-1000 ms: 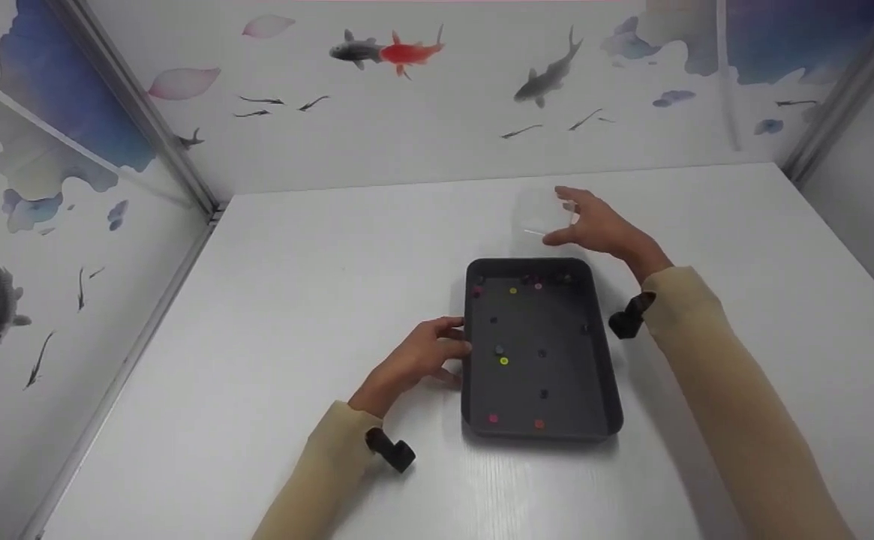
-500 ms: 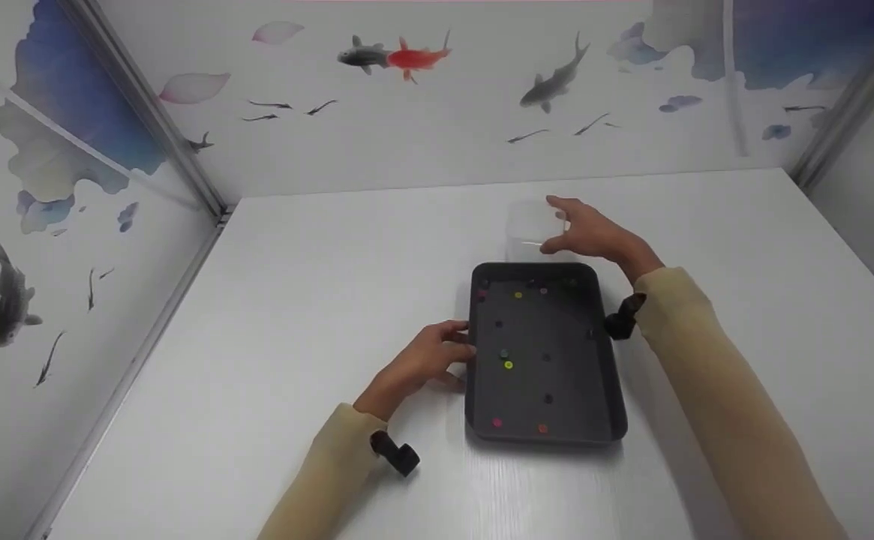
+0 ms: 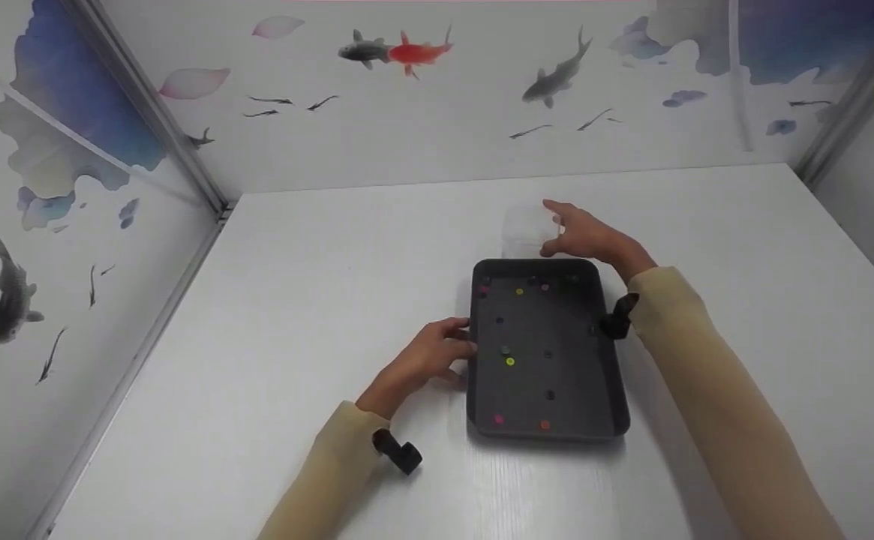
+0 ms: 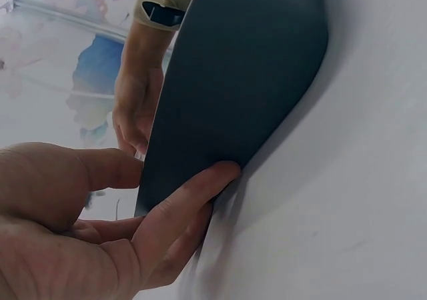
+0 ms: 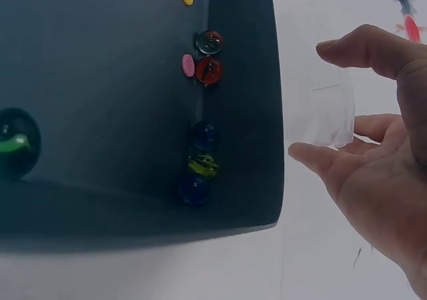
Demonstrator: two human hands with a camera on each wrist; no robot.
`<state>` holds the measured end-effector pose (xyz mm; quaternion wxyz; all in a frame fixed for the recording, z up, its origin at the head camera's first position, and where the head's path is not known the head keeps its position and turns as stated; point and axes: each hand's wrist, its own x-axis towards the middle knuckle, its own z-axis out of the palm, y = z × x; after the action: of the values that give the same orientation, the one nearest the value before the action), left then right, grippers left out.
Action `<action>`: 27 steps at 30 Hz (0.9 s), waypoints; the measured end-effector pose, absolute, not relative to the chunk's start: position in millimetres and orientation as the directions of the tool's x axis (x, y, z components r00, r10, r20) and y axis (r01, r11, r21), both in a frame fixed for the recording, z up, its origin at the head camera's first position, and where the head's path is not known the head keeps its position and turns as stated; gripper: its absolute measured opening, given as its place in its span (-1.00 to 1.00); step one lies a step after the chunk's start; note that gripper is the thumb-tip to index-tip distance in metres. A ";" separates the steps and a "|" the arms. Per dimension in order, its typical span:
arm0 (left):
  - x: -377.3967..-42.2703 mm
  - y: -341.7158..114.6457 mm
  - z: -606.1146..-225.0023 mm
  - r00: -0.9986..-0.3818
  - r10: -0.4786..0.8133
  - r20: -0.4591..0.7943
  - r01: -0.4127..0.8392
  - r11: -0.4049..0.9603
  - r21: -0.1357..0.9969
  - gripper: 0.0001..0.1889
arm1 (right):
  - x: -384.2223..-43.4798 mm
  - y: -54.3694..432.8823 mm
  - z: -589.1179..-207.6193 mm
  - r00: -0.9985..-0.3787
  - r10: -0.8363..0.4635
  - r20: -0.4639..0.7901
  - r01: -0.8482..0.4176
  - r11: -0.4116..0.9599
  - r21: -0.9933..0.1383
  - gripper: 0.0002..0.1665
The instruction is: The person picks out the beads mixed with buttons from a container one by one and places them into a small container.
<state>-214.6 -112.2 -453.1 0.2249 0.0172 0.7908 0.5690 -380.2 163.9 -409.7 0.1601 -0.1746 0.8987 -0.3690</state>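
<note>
A dark grey rectangular tray (image 3: pixel 525 330) rests on the white table, with glass marbles (image 5: pixel 208 71) and small flat coloured pieces like buttons (image 3: pixel 510 361) scattered in it. My left hand (image 3: pixel 423 356) holds the tray's left side: in the left wrist view one finger meets the rim while other fingers lie along the outer wall. Just beyond the far end, my right hand (image 3: pixel 590 236) holds a clear plastic container (image 5: pixel 315 103) by its right side. In the right wrist view the thumb overlaps its face and some fingers pass behind it.
The white table (image 3: pixel 316 300) extends around the tray to a back wall (image 3: pixel 421 127) printed with fish. A side panel (image 3: pixel 54 247) stands on the left. Several marbles gather at the tray's far end, close to the right hand; a green marble (image 5: pixel 17 143) lies nearer.
My right hand has brought the clear container left and nearer, to just behind the tray's far rim. My left hand keeps its place at the tray's side. The head view has shifted slightly.
</note>
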 end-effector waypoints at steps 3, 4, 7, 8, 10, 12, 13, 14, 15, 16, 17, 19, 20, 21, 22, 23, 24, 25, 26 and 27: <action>-213.9 -111.5 -452.4 -0.900 0.279 -0.336 -0.230 0.352 0.907 -0.36 | -380.0 164.4 -411.7 -0.888 -0.429 -0.164 -0.187 0.663 -0.724 0.12; -213.6 -111.5 -452.2 -0.899 0.280 -0.337 -0.233 0.347 0.909 -0.36 | -380.1 164.6 -412.1 -0.889 -0.427 -0.165 -0.183 0.661 -0.727 0.13; -212.9 -111.4 -451.8 -0.897 0.282 -0.340 -0.240 0.335 0.911 -0.36 | -379.9 164.7 -412.6 -0.890 -0.421 -0.173 -0.173 0.664 -0.728 0.13; -212.7 -111.3 -452.0 -0.897 0.283 -0.340 -0.241 0.331 0.912 -0.36 | -380.0 164.8 -412.9 -0.890 -0.420 -0.179 -0.168 0.665 -0.728 0.13; -212.6 -110.9 -452.4 -0.896 0.287 -0.337 -0.239 0.326 0.914 -0.36 | -380.3 165.3 -413.8 -0.887 -0.420 -0.190 -0.159 0.666 -0.729 0.14; -213.0 -110.3 -453.0 -0.895 0.294 -0.335 -0.237 0.322 0.917 -0.36 | -380.7 166.0 -414.3 -0.883 -0.427 -0.197 -0.161 0.669 -0.725 0.16; -213.1 -110.0 -452.8 -0.895 0.295 -0.335 -0.236 0.322 0.917 -0.36 | -381.1 166.4 -414.4 -0.881 -0.430 -0.199 -0.164 0.671 -0.724 0.18; -213.3 -109.8 -452.8 -0.894 0.297 -0.334 -0.237 0.320 0.917 -0.36 | -381.2 166.8 -414.1 -0.878 -0.434 -0.201 -0.166 0.670 -0.724 0.20; -213.5 -109.6 -452.8 -0.894 0.298 -0.335 -0.237 0.319 0.918 -0.37 | -381.0 167.1 -413.2 -0.875 -0.439 -0.202 -0.169 0.671 -0.722 0.23; -213.8 -109.5 -453.1 -0.894 0.297 -0.336 -0.239 0.319 0.917 -0.36 | -380.5 167.3 -412.0 -0.873 -0.442 -0.205 -0.171 0.672 -0.720 0.25; -213.9 -109.5 -453.1 -0.893 0.295 -0.339 -0.241 0.322 0.916 -0.36 | -380.2 167.5 -410.7 -0.870 -0.446 -0.210 -0.174 0.675 -0.717 0.27; -213.9 -109.8 -452.6 -0.894 0.287 -0.345 -0.245 0.332 0.911 -0.36 | -378.8 168.2 -407.6 -0.866 -0.450 -0.217 -0.173 0.678 -0.714 0.30; -214.0 -110.0 -452.6 -0.893 0.284 -0.348 -0.249 0.333 0.909 -0.36 | -377.6 168.7 -405.9 -0.865 -0.450 -0.221 -0.169 0.677 -0.716 0.30; -214.0 -110.2 -452.6 -0.893 0.281 -0.352 -0.252 0.334 0.908 -0.36 | -376.3 169.2 -404.1 -0.865 -0.449 -0.223 -0.165 0.676 -0.718 0.30; -214.0 -110.4 -452.3 -0.893 0.278 -0.355 -0.256 0.336 0.907 -0.36 | -374.9 169.7 -402.4 -0.866 -0.448 -0.224 -0.160 0.671 -0.724 0.30; -213.9 -110.7 -452.0 -0.892 0.275 -0.358 -0.259 0.338 0.905 -0.36 | -373.3 170.3 -400.7 -0.866 -0.447 -0.224 -0.153 0.664 -0.732 0.29; -213.8 -110.9 -451.7 -0.892 0.273 -0.361 -0.263 0.337 0.904 -0.36 | -371.2 170.9 -398.8 -0.866 -0.446 -0.225 -0.145 0.654 -0.742 0.28; -213.8 -111.2 -451.8 -0.891 0.272 -0.363 -0.265 0.337 0.903 -0.36 | -369.0 171.4 -397.0 -0.866 -0.446 -0.226 -0.136 0.644 -0.753 0.28; -214.0 -111.5 -452.3 -0.890 0.272 -0.365 -0.269 0.333 0.904 -0.36 | -366.9 172.0 -395.2 -0.865 -0.446 -0.229 -0.127 0.637 -0.761 0.27; -214.0 -111.7 -452.5 -0.890 0.271 -0.367 -0.272 0.328 0.904 -0.36 | -364.4 172.2 -393.4 -0.863 -0.449 -0.230 -0.124 0.630 -0.766 0.27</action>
<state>-214.0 -111.7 -452.5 0.2346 -0.0003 0.7805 0.5795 -364.4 172.2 -393.4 0.2045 -0.1628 0.8794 -0.3979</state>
